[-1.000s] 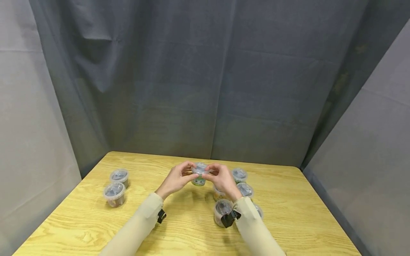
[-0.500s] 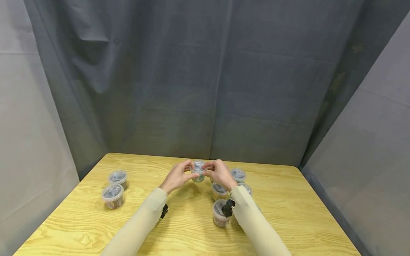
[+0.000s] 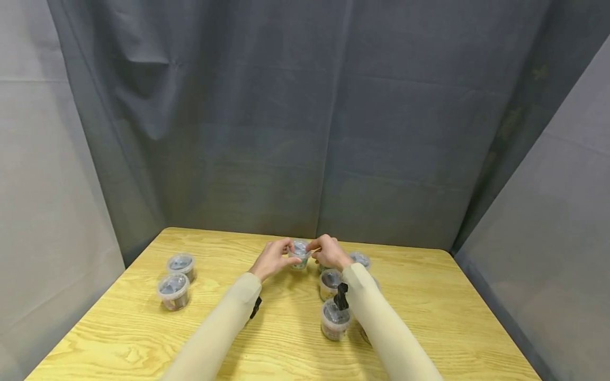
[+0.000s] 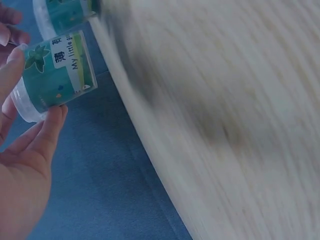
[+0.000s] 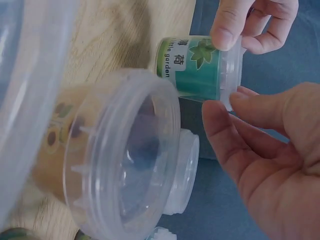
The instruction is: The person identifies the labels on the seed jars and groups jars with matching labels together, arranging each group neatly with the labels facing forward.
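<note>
A small clear plastic jar [image 3: 299,260] with a green leaf label stands upright close over the table's far edge, between my two hands. My left hand [image 3: 274,258] grips it from the left, thumb and fingers at the lid and side. From the right, my right hand [image 3: 332,252] pinches at the lid's rim, with thumb and index fingertip there in the right wrist view. The lid [image 5: 231,75] sits on the jar. Just right of it, a second green-labelled jar [image 4: 65,17] is partly hidden behind my right hand in the head view.
Two lidded jars [image 3: 173,291] stand on the wooden table [image 3: 119,328] at left. Under and beside my right forearm are several more, including a sunflower-labelled jar [image 3: 331,284] and a pinkish jar [image 3: 335,320]. A dark curtain [image 3: 248,132] hangs behind the table.
Both hands have reached slightly farther back with the jar between them. My right forearm has shifted, uncovering more of the sunflower-labelled jar and covering jars at its right.
</note>
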Demonstrator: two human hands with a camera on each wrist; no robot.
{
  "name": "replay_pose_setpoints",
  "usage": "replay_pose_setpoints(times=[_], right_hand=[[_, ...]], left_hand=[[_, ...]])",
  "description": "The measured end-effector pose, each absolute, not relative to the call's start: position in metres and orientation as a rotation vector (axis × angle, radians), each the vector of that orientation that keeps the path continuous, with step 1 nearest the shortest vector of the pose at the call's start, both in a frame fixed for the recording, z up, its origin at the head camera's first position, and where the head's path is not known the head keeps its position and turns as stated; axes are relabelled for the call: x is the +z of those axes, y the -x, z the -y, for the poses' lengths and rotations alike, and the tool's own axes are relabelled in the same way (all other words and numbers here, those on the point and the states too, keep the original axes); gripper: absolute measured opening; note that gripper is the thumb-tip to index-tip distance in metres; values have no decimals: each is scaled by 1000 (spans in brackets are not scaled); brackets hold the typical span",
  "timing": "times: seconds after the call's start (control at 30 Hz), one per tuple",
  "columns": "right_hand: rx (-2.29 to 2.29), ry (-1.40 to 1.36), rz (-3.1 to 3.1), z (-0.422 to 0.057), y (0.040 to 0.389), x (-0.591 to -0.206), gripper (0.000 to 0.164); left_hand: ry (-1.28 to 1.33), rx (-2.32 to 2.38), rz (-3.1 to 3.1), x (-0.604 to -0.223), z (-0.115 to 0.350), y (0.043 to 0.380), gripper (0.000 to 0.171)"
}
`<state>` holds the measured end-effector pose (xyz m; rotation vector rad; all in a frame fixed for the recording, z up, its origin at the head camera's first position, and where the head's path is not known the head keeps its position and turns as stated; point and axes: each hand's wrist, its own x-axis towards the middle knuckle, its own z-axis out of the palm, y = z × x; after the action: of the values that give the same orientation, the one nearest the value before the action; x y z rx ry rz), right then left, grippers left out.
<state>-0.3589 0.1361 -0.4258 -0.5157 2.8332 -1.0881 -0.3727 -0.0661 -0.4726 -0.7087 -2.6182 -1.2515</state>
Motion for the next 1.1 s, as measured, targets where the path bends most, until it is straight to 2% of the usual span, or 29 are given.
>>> replay_pose_setpoints(times=[0.53,0.87,1.1], right_hand=[[-1022,396,-2819,-136,369,-434,36],[-1006,385,-2792,-133,366,-431,42],[-1002,371,-2806,-134,368,-434,33]], left_hand=[[752,-1075,2747,-488,60,390,24],[719,-1061,2766,-489,60,388,25],[704,-1054,2758,-489,59,386,25]])
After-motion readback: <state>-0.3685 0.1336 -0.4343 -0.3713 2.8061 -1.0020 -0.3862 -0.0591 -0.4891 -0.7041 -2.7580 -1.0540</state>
